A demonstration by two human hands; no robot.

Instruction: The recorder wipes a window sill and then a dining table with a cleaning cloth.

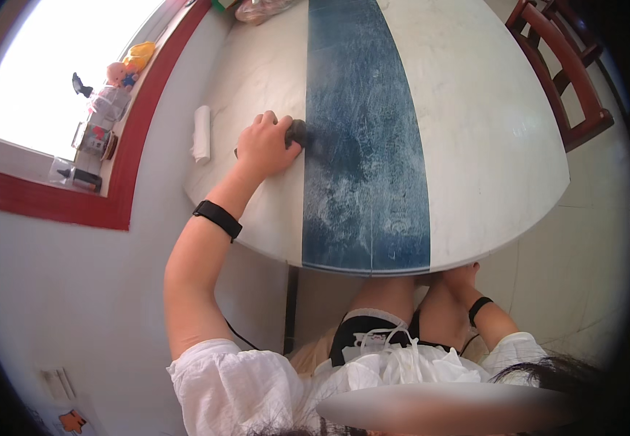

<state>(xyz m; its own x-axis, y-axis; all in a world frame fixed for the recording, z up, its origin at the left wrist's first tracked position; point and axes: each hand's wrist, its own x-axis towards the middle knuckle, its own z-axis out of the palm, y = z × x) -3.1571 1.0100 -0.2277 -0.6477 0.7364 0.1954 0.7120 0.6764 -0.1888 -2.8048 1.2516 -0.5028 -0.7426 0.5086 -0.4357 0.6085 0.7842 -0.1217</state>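
My left hand rests on the left white part of the tabletop, with its fingers curled over a dark object. Most of that object lies under the palm, so its kind is unclear; one end reaches the blue strip down the table's middle. Whitish smears cover much of the blue surface. Down by my knee, my right hand is at the table's near edge, partly hidden by it. Whether it holds anything does not show.
Left of my hand lies a white roll. A plastic bag sits at the far edge. On the red-framed windowsill stand a doll, a dark bottle and other small items. A wooden chair stands at right.
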